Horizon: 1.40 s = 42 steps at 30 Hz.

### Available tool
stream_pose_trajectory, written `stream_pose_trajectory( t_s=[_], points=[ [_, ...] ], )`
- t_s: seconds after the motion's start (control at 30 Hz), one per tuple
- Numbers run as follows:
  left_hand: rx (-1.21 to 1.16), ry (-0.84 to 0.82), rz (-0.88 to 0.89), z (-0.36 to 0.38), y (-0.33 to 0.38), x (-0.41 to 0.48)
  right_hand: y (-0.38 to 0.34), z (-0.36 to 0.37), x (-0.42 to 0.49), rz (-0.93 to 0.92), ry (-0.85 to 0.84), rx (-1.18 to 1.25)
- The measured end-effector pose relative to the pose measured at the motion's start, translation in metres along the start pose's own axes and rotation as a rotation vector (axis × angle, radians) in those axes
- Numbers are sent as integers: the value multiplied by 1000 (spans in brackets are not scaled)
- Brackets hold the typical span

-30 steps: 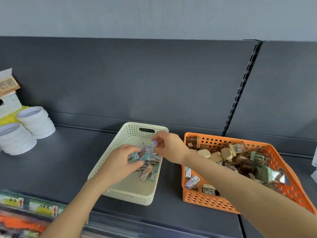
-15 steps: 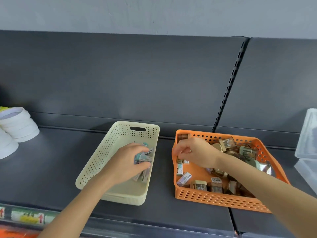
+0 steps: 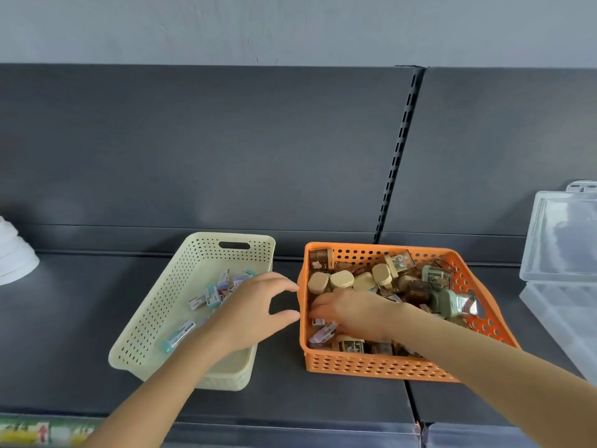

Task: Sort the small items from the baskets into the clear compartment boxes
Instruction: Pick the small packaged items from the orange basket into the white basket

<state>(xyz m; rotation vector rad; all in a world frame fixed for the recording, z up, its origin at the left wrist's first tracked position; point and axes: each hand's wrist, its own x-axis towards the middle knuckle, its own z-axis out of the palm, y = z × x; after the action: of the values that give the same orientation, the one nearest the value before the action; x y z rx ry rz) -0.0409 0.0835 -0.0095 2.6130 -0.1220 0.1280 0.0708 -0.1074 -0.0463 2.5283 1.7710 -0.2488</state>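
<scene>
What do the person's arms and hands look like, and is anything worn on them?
Both forearms are bare, with no sleeves in view. The left hand and right hand are bare too: no gloves, rings, watch or bracelets show.

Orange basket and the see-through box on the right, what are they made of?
The orange basket looks like moulded plastic: one even colour, slight sheen, neat rows of round holes in its walls. The clear box is probably hard plastic too: see-through, glossy, with moulded ridges; the look alone cannot exclude glass.
</scene>
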Motion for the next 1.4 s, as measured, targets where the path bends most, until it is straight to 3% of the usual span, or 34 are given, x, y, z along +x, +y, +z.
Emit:
stream_pose_trajectory(
  t_s=[0.27, 0.4, 0.6, 0.8, 1.07, 1.4],
  points=[
    [81, -65, 39, 10, 12, 12, 13, -1, -19, -39, -71, -196],
    [128, -70, 70, 12, 15, 16, 26, 2, -32, 115, -135, -60],
    [313, -119, 196, 19, 34, 31, 31, -14, -38, 203, -8, 171],
    [528, -278, 278, 38, 52, 52, 27, -11, -47, 127, -51, -61],
    [662, -409, 218, 58, 54, 66, 41, -33, -76, 212, 155, 80],
    [773, -420, 173, 71, 56, 75, 43, -47, -83, 404, 430, 411]
  ],
)
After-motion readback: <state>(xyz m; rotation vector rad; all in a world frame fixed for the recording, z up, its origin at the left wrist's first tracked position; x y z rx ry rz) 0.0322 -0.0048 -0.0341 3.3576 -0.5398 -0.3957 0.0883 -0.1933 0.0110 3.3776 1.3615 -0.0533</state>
